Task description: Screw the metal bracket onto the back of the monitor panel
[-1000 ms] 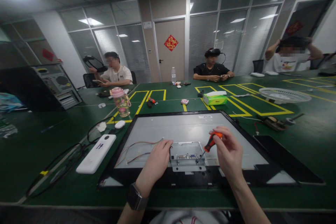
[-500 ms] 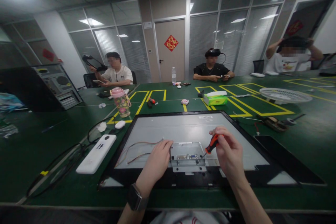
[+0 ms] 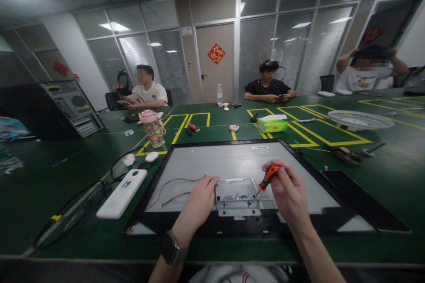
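A flat display panel [image 3: 229, 163] lies on the table in front of me, its grey back facing up. On its lower middle sits a metal bracket [image 3: 237, 212] with a row of connector ports. My right hand [image 3: 289, 188] grips a red and black screwdriver [image 3: 268, 178], tilted, its tip down at the right part of the bracket. My left hand [image 3: 201, 196] rests at the bracket's left edge, fingers together and pressing on it; whether they pinch its edge is hidden. Thin cables [image 3: 175, 198] run over the panel left of that hand.
Left of the panel lie a white power bank [image 3: 122, 194] and a black cable [image 3: 71, 199]; a pink-lidded bottle [image 3: 153, 130] stands behind. A tissue pack [image 3: 272, 124] is beyond the panel. A black phone-like slab [image 3: 363, 201] lies right. Several people sit across the table.
My right hand has turned the screwdriver a little and shifted slightly left, the tip staying at the bracket. My left hand stays put. A person at the far left has moved a headset.
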### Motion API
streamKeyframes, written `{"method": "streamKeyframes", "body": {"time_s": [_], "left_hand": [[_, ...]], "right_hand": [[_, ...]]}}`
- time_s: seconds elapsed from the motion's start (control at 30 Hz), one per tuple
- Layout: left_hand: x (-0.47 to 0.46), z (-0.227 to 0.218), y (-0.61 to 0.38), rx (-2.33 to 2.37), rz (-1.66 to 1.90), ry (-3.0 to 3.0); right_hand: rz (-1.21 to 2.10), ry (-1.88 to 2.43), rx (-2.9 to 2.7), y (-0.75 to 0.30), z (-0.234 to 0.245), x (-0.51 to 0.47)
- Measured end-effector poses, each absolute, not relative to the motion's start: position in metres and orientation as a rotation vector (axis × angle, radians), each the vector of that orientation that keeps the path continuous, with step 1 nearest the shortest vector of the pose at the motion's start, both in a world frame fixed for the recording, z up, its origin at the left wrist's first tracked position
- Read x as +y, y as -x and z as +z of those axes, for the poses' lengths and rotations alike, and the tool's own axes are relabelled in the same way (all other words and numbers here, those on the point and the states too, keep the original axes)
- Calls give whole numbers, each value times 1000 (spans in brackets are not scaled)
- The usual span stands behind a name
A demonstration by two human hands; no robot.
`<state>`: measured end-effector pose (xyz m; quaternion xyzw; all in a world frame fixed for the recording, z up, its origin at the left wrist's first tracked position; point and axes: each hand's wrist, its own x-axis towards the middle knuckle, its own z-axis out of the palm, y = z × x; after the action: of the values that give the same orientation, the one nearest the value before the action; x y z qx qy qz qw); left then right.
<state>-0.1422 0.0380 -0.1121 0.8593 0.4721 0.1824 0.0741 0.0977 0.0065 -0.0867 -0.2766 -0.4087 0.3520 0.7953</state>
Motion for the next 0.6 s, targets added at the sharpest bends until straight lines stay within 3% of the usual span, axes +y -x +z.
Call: {"method": "streamKeyframes", "body": {"time_s": [0.6], "left_hand": [[38, -112, 142, 1429, 535, -2594]], "right_hand": [[678, 604, -926, -98, -86, 8]]}}
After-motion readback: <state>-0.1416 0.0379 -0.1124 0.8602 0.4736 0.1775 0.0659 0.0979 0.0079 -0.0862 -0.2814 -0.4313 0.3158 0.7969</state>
